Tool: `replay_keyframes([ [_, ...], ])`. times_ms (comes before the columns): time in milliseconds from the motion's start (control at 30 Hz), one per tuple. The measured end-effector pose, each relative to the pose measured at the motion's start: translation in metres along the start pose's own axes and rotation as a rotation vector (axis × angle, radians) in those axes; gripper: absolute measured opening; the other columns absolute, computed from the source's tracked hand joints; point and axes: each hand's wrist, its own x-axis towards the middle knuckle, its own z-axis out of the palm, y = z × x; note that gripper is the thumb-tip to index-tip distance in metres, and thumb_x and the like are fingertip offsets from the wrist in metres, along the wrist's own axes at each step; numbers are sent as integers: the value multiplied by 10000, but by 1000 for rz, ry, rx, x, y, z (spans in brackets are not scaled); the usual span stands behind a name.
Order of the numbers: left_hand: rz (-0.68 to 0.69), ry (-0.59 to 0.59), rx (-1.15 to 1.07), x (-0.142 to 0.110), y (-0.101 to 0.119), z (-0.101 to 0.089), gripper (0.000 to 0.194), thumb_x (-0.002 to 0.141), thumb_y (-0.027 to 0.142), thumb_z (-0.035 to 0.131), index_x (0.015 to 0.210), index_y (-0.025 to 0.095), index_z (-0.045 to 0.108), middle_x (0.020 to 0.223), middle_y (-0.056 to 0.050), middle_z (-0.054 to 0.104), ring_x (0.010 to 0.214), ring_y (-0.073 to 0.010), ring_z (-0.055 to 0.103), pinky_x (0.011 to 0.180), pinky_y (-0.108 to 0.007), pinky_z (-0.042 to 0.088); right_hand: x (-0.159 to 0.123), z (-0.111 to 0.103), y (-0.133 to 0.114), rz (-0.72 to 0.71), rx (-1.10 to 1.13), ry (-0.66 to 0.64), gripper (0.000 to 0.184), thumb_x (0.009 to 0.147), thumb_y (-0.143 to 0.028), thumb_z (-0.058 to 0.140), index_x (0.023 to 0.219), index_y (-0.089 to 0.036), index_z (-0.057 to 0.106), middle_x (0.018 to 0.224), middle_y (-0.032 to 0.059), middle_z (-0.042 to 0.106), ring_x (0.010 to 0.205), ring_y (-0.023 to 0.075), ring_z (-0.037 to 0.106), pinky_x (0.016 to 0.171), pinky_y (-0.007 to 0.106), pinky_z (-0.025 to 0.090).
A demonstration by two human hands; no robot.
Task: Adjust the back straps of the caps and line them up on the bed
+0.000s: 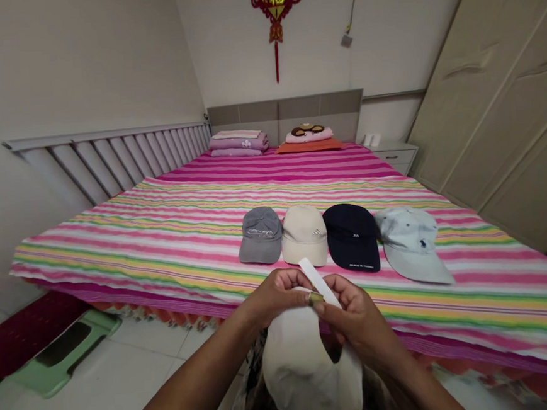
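The person's left hand (275, 294) and right hand (353, 319) are close together, fingers curled, pinching a narrow white fabric strap (318, 282) with a small brass buckle (315, 298) between them. The strap belongs to a white cotton baseball cap (306, 376), which hangs just below both hands. Beyond them, on a pink multicoloured striped bedspread (116, 255), lie a grey cap (260, 235), a beige cap (304, 235), a navy cap (352, 237) and a pale blue cap (413, 244), side by side.

Left hand (275, 295) and right hand (353, 325), both pinching
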Motion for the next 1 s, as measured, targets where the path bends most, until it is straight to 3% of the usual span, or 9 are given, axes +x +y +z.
replay_keyframes([
  [133, 224, -7, 97, -1, -7, -3, 278, 598, 263, 713, 769, 123, 544, 753, -26, 586, 662, -88, 523, 611, -193, 385, 2, -1, 6, 2, 56, 53, 233, 665, -282, 646, 794, -151, 502, 440, -97, 446, 301, 5, 253, 317, 147, 169],
  [233, 254, -61, 190, -3, -12, -8, 334, 594, 263, 716, 859, 135, 558, 805, -35, 595, 666, -94, 514, 620, -208, 377, 4, -1, 9, -6, 108, 62, 256, 653, -282, 662, 798, -158, 491, 464, -90, 474, 289, 4, 256, 320, 152, 147],
  [367, 276, 21, 239, -4, -16, -13, 302, 590, 258, 721, 827, 124, 589, 758, -36, 609, 684, -116, 531, 640, -228, 381, 6, 0, 11, -8, 150, 30, 239, 713, -365, 616, 756, -165, 491, 517, -46, 552, 291, 11, 286, 331, 160, 148],
  [467, 305, 59, 127, -3, -17, -13, 303, 590, 239, 722, 844, 124, 601, 752, -36, 619, 705, -121, 549, 659, -232, 393, 7, -2, 12, -41, 225, 49, 272, 768, -414, 542, 690, -156, 513, 505, -36, 542, 301, 11, 295, 346, 164, 192],
  [567, 290, 90, -53, -3, -18, -13, 288, 570, 227, 735, 815, 123, 623, 721, -30, 628, 658, -105, 558, 639, -221, 404, 8, -6, 9, -4, 260, 40, 270, 734, -380, 594, 624, -143, 527, 487, -35, 517, 322, 15, 326, 362, 165, 229],
  [767, 222, 77, -407, -2, -24, -14, 333, 513, 261, 774, 780, 129, 625, 657, -19, 623, 665, -128, 603, 624, -210, 433, 6, -13, 3, 68, 265, 24, 272, 684, -321, 654, 563, -160, 472, 372, -83, 398, 295, 8, 234, 338, 165, 151],
  [1000, 217, 46, -518, -3, -24, -10, 348, 516, 285, 773, 776, 113, 617, 580, -17, 610, 512, -80, 552, 497, -162, 411, 3, -8, 4, 101, 281, 38, 281, 650, -282, 663, 531, -169, 435, 344, -100, 358, 282, 6, 213, 340, 170, 137],
])
